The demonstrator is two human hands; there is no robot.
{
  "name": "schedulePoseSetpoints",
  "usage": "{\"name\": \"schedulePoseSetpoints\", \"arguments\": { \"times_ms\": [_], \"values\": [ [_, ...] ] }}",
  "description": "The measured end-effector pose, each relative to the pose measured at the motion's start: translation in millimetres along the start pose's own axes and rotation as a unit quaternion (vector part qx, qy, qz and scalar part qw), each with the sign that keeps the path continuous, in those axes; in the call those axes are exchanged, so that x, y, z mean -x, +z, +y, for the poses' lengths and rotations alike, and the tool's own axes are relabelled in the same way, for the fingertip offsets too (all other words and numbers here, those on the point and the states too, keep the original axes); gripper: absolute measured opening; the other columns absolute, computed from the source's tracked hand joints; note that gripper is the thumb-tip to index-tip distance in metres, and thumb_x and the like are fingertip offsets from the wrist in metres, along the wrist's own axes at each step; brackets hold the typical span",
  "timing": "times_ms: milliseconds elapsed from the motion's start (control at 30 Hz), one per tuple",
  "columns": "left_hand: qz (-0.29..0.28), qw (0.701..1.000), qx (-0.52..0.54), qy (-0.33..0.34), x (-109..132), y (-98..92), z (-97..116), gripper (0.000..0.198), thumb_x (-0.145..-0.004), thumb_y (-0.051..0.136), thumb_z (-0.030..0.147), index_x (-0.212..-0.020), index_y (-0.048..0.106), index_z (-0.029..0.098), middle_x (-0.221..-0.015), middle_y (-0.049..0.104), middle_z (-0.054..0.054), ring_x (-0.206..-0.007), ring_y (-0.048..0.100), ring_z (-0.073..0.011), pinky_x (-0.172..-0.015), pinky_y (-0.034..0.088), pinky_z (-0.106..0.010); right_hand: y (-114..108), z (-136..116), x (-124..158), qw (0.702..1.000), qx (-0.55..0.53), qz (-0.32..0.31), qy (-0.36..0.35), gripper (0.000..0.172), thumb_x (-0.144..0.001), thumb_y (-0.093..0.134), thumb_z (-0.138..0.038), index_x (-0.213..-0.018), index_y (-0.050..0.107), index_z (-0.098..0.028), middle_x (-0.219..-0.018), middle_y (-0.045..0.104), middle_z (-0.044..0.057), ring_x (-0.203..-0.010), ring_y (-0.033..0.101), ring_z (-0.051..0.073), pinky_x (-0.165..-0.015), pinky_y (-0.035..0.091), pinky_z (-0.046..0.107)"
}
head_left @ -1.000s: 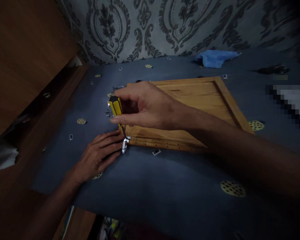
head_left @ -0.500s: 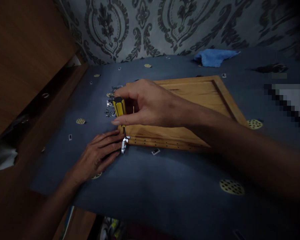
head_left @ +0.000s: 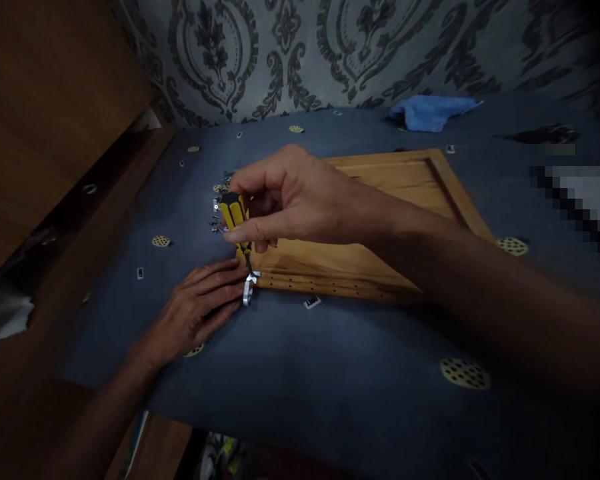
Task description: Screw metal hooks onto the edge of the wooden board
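In my right hand (head_left: 290, 200) is a yellow-and-black screwdriver (head_left: 235, 212), gripped by its handle between thumb and fingers. Its shaft points down, and the tip meets a small silver metal hook (head_left: 249, 291) at the near left corner of a framed wooden board (head_left: 380, 190). My left hand (head_left: 205, 297) lies flat with fingers stretched out, the fingertips against that corner beside the hook. A row of small dark holes runs along the board's near edge. My right hand and forearm hide part of the board.
Loose screws and small metal parts (head_left: 219, 225) lie beyond the board's left end. A blue cloth (head_left: 433, 112) rests at the back, near the patterned wall (head_left: 290, 53). A dark object (head_left: 545, 135) sits at the back right. Wooden furniture (head_left: 55, 100) borders the left side.
My right hand has shifted slightly up, and its fingers have closed more around the screwdriver, whose handle tilts a little further left. My left hand and the hook stay put.
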State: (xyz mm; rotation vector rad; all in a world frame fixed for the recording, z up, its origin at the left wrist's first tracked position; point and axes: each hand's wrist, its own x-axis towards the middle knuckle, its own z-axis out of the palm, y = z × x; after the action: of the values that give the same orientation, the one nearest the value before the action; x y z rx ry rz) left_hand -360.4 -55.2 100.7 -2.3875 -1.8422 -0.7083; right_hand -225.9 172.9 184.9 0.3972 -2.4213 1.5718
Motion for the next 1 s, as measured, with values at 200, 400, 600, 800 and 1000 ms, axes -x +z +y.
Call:
{"name": "schedulePoseSetpoints", "arguments": {
  "times_ms": [200, 400, 600, 800, 1000],
  "values": [
    [0.008, 1.0, 0.012, -0.007, 0.0, 0.0, 0.1, 0.028, -0.108, 0.056, 0.024, -0.134, 0.068, 0.023, -0.138, 0.074, -0.01, -0.138, 0.063, -0.0275, -0.108, 0.057, -0.045, 10.2, 10.6, -2.6, 0.997, -0.014, 0.075, 0.001, 0.028, -0.091, 0.078, -0.021, -0.082, 0.051, -0.018, -0.076, 0.06, -0.007, -0.064, 0.061, 0.006, -0.056, 0.053, 0.015],
    [-0.003, 1.0, 0.008, -0.004, 0.2, -0.3, -0.5, 0.028, -0.108, 0.056, 0.022, -0.134, 0.067, 0.022, -0.139, 0.074, -0.011, -0.139, 0.063, -0.0269, -0.109, 0.057, -0.044, -2.6, -0.5, -0.5, 1.0, -0.02, -0.006, -0.008, 0.019, -0.097, 0.066, -0.016, -0.116, 0.063, -0.015, -0.082, 0.066, -0.005, -0.066, 0.066, 0.006, -0.062, 0.058, 0.017],
    [0.008, 1.0, 0.012, -0.004, 0.9, 1.1, -1.1, 0.029, -0.109, 0.055, 0.024, -0.135, 0.067, 0.024, -0.137, 0.075, -0.011, -0.138, 0.064, -0.0276, -0.107, 0.058, -0.045, -5.3, -1.6, -0.9, 1.0, 0.005, 0.0, -0.011, 0.005, -0.098, 0.068, -0.018, -0.096, 0.067, -0.013, -0.078, 0.069, -0.002, -0.068, 0.065, 0.007, -0.063, 0.057, 0.017],
    [0.005, 1.0, 0.013, -0.015, 2.3, 2.3, -1.4, 0.032, -0.108, 0.056, 0.024, -0.138, 0.067, 0.025, -0.138, 0.074, -0.01, -0.138, 0.064, -0.0285, -0.107, 0.058, -0.046, 14.9, 4.2, -4.2, 0.989, 0.036, 0.141, -0.026, 0.029, -0.092, 0.08, -0.026, -0.078, 0.056, -0.016, -0.069, 0.06, -0.006, -0.064, 0.063, 0.008, -0.056, 0.052, 0.018],
    [0.007, 1.0, 0.025, -0.009, 1.7, 1.2, -0.9, 0.031, -0.108, 0.055, 0.023, -0.137, 0.067, 0.024, -0.14, 0.073, -0.01, -0.14, 0.063, -0.0274, -0.109, 0.057, -0.046, 13.3, -7.6, -5.5, 0.954, -0.015, 0.289, -0.078, 0.046, -0.088, 0.086, -0.031, -0.07, 0.045, -0.021, -0.063, 0.053, -0.008, -0.047, 0.055, 0.005, -0.043, 0.044, 0.018]
  ]
}}
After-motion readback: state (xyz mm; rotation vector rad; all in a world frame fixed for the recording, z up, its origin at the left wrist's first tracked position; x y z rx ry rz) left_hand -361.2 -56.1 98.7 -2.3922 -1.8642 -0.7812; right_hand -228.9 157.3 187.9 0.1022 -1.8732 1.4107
